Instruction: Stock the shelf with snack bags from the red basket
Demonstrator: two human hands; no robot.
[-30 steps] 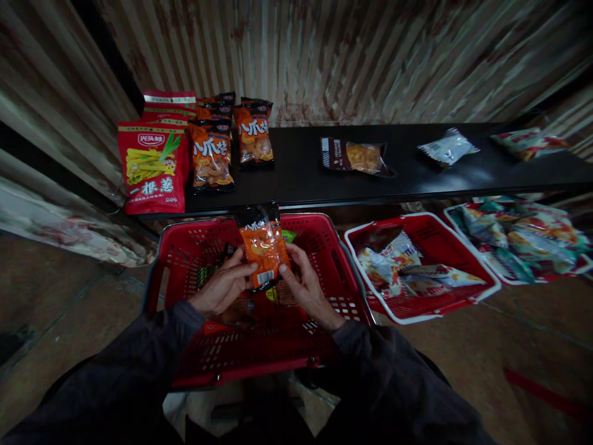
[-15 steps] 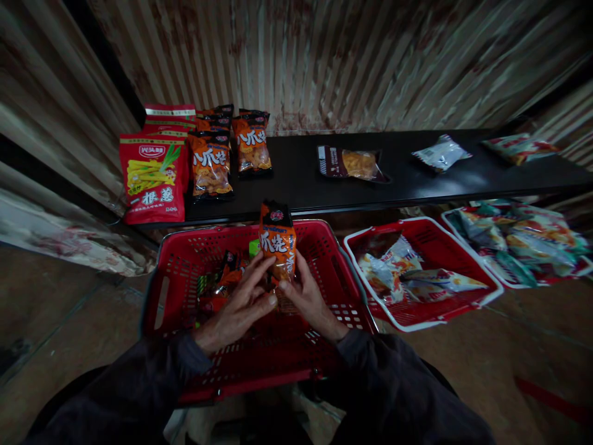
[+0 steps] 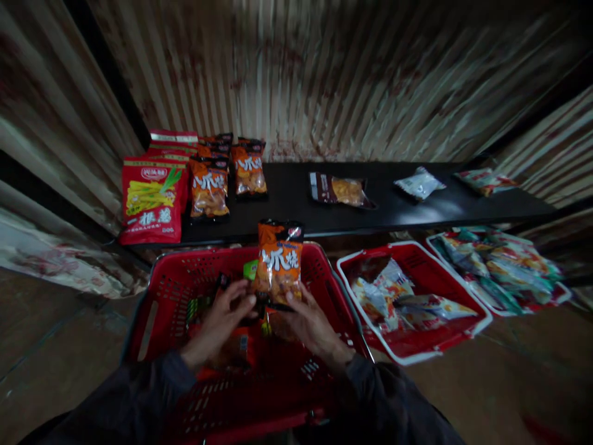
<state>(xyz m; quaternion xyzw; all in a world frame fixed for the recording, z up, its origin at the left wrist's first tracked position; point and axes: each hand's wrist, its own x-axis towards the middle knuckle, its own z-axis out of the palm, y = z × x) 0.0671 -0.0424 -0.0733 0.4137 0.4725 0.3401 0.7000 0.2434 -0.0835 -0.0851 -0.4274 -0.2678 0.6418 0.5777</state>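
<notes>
An orange and black snack bag [image 3: 278, 262] stands upright above the large red basket [image 3: 160, 278], its printed front towards me. My right hand [image 3: 312, 324] grips its lower right corner, thumb in front. My left hand [image 3: 222, 321] is at the bag's lower left, fingers curved and apart; whether a fingertip touches the bag is hard to tell. Below the hands, several packets lie in the basket, among them an orange packet [image 3: 238, 347] and a green packet [image 3: 251, 269], partly hidden by the hands and the held bag.
On the black shelf [image 3: 287, 213] stand red snack bags [image 3: 152, 201] and orange snack bags [image 3: 209, 188]. Farther right lie a brown packet [image 3: 343, 190], a silvery packet [image 3: 420, 183] and a reddish packet [image 3: 486, 181]. Two white-rimmed baskets with bags, one nearer [image 3: 484, 324], stand right.
The snack bag has turned its front more squarely towards me. My left hand has drawn back from its front to its lower left. The whole view has shifted, with the shelf lower in it.
</notes>
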